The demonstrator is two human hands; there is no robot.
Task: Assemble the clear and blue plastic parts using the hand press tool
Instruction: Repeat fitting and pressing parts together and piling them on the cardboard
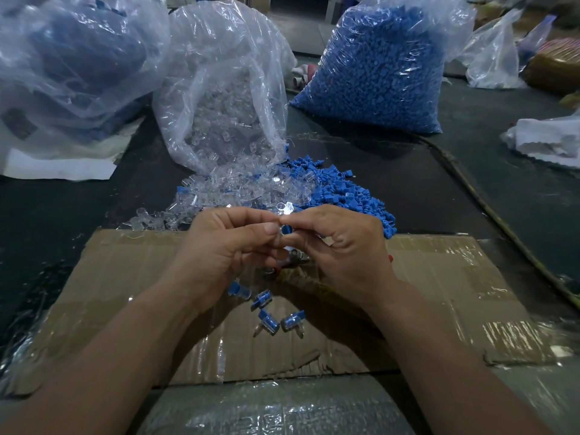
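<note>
**Both hands pinch one piece just above the press tool**

The left hand (226,246) and the right hand (343,246) meet fingertip to fingertip. Each pinches the same small clear-and-blue piece (285,230), so neither hand is free. A blue ring shows end-on between the fingers, so I judge the piece's long axis to point roughly toward the camera, though the fingers cover most of it.

Just below the fingertips, close under the right hand's lower fingers, a bit of metal shows. It is probably the hand press tool (296,259), but it is mostly hidden. The piece therefore sits almost straight above the tool, and the coming move looks like a short drop downward. The right hand is the nearer one to the tool.

Counted:
- **In the fingers:** one piece.
- **Finished pieces:** four finished pieces (266,320) lie loose on the cardboard sheet (125,277), on the near side of the hands, between the wrists.
- **Loose heaps:** two lie beyond the hands, the clear parts (216,196) to the left and the blue parts (348,193) to the right. They touch where they meet, and both are too many to count.
- **Large bags:** three stand behind the heaps:
  - an open clear-parts bag (226,105);
  - a blue-parts bag (383,64);
  - a far-left bag (72,64) with dark blue contents.
</note>
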